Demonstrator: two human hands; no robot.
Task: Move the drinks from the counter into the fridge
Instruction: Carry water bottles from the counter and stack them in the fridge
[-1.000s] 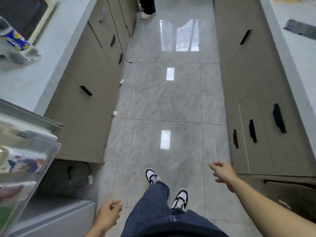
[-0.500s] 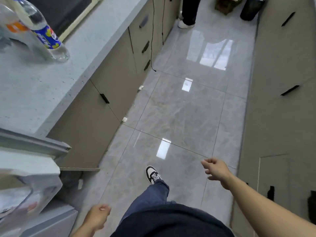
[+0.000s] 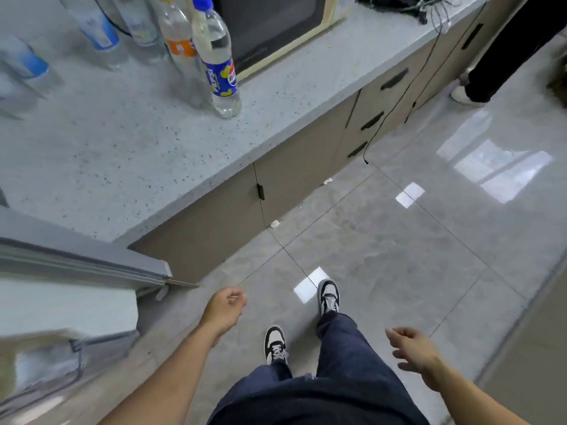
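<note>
- The left hand is seen low over the floor, beside the corner of the open fridge door; its fingers are loosely curled in a relaxed grip, and nothing is held or touched by it.
- The right hand is held out over the floor, right of the person's legs; its fingers are spread and only slightly bent, so the grip is released and empty.
- The drinks are found standing on the grey speckled counter, well apart from both hands.
- A clear bottle with a blue label and blue cap is placed nearest the counter's front edge, upright.
- An orange-labelled bottle is set just behind it, touching or nearly touching; which cannot be told.
- Further clear bottles with pale blue labels are seen blurred toward the back left of the counter.
- A microwave is placed on the counter behind the bottles.
- Part of a fridge door shelf is seen at the lower left, blurred; its contents cannot be told.
- A second person's dark trouser leg is visible at the upper right.
</note>
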